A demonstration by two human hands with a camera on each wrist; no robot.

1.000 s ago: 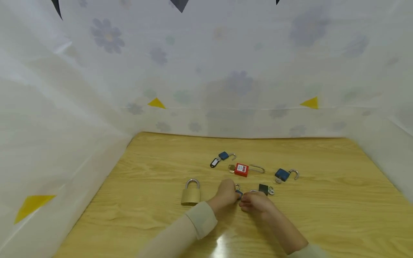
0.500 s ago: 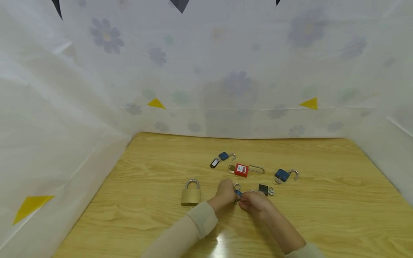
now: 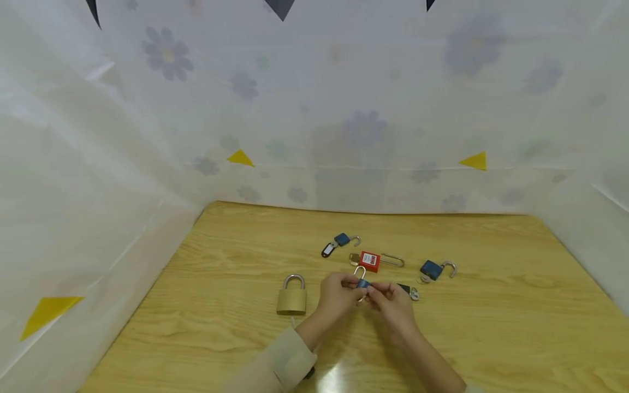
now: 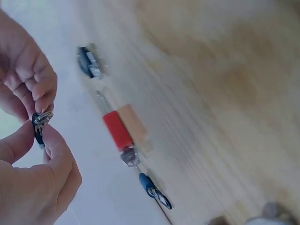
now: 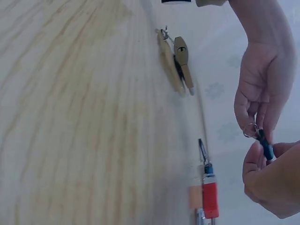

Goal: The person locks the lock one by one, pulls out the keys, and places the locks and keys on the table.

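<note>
Both hands pinch a small blue padlock [image 3: 362, 284] low over the table, its silver shackle pointing up and away. The left hand [image 3: 336, 297] grips it from the left with thumb and fingers. From the other side, the right hand [image 3: 395, 308] holds its lower right edge with the fingertips. A thin metal ring [image 5: 251, 130] hangs at the padlock in the right wrist view, beside the fingers. Fingers partly cover the padlock's body. Just right of the right hand, a black padlock [image 3: 404, 288] with keys lies partly hidden.
On the wooden table [image 3: 221, 245] are a large brass padlock [image 3: 292, 301] at left, a red padlock [image 3: 370, 261] with its shackle extended, a blue padlock [image 3: 342, 239] with a tag at the back and another blue padlock [image 3: 431, 269] at right. A dark object [image 3: 309, 373] shows beside the left sleeve.
The hands have raised the small blue padlock slightly and moved it away from the body. More of its shackle and body shows. The right hand now partly covers the black padlock.
</note>
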